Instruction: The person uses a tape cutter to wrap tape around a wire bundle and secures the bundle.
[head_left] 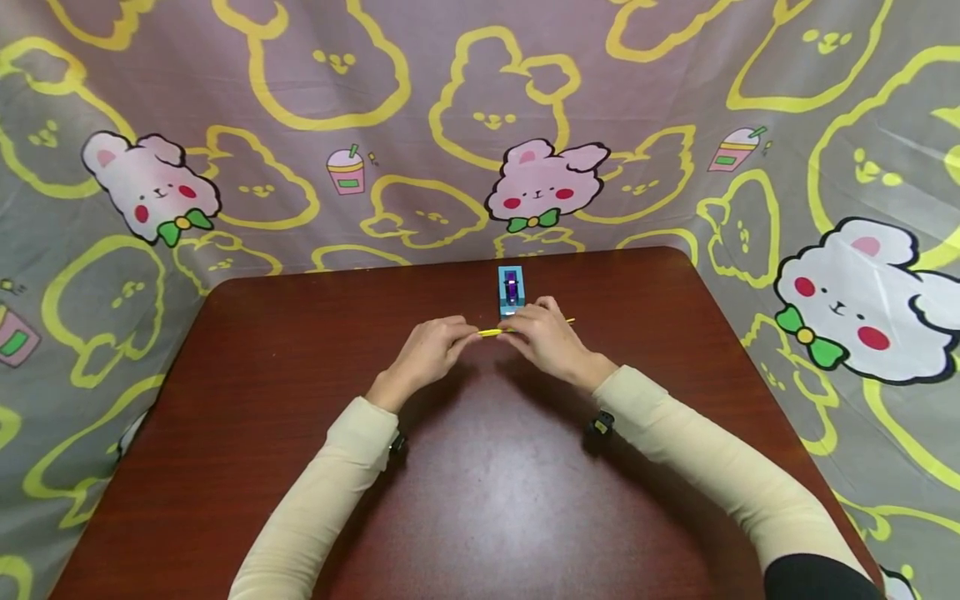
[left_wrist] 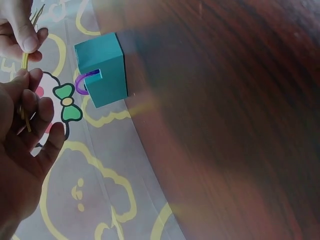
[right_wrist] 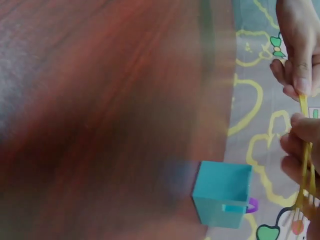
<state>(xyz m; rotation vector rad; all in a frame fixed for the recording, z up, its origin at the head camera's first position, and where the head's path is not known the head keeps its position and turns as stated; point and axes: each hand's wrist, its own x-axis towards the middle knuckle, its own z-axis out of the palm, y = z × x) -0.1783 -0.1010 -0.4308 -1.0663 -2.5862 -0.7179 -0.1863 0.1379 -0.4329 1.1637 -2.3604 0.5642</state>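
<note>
A bundle of thin yellow strands [head_left: 490,332] stretches between the two hands, just in front of a teal box. My left hand [head_left: 431,346] pinches one end between thumb and fingertips. On the other side, my right hand [head_left: 551,337] grips the same strands, and their loose ends stick out past its fingers. In the right wrist view the strands [right_wrist: 303,160] split apart beyond the right fingers. The teal box [right_wrist: 220,185] stands upright, with a purple loop [right_wrist: 252,205] showing at a notch in its side. Neither hand visibly holds the box.
The brown wooden table [head_left: 300,433] has rounded far corners. A curtain [head_left: 420,92] printed with cartoon bunnies hangs behind and along both sides. Dark wrist cameras [head_left: 602,423] sit below the cuffs.
</note>
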